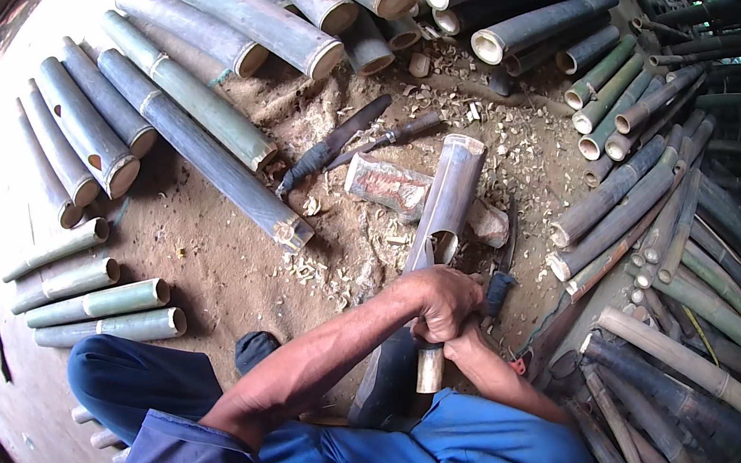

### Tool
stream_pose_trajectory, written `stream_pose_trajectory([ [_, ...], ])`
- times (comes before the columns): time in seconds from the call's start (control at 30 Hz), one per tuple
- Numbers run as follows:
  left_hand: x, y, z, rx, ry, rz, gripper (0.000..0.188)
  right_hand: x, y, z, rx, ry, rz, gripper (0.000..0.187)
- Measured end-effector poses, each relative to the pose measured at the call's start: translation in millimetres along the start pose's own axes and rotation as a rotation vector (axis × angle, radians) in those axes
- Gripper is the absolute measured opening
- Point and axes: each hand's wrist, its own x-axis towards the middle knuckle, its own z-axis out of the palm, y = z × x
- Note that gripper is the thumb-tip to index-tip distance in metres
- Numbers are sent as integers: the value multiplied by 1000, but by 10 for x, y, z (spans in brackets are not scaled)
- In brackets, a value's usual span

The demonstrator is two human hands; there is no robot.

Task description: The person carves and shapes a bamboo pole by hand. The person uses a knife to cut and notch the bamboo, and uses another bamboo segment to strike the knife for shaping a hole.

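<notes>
A grey-brown bamboo tube (454,187) lies across a short log (387,186), its far end raised on it. A cut hollow shows in the tube's side just beyond my hands. My left hand (441,302) is closed in a fist over the near part of the tube. Against it from the right, partly behind it, presses my right hand (462,339), also closed. A pale wooden handle (429,371) with a dark band sticks out below the two hands. My fingers hide its upper part and anything attached, so which hand grips it is unclear.
A wrapped-handle machete (309,165) and a wooden-handled tool (420,124) lie left of the log. Beside my right hand lies a knife with a blue-wrapped handle (497,294). Bamboo tubes (210,150) surround me, with more stacked at right (686,365). Shavings litter the ground.
</notes>
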Motion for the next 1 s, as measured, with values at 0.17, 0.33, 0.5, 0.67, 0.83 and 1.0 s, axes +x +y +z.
stream_pose_trajectory([
  [0.17,147,147,37,99,-27,7,91,-501,-623,310,-150,358,251,39],
  [0.33,-330,578,420,72,883,116,99,-530,-347,-353,-303,-191,-460,39],
  [0.5,-677,646,559,-307,1082,-264,116,-351,-137,-446,349,-746,-366,37],
  [0.67,-1018,251,729,-274,751,-528,71,-233,-51,-360,-33,-819,-634,46],
  [0.83,-1381,312,735,57,731,-552,50,-362,-31,-257,324,-867,-249,39],
  [1.0,-1431,270,482,270,476,-665,31,-48,212,-103,548,-844,-51,35],
])
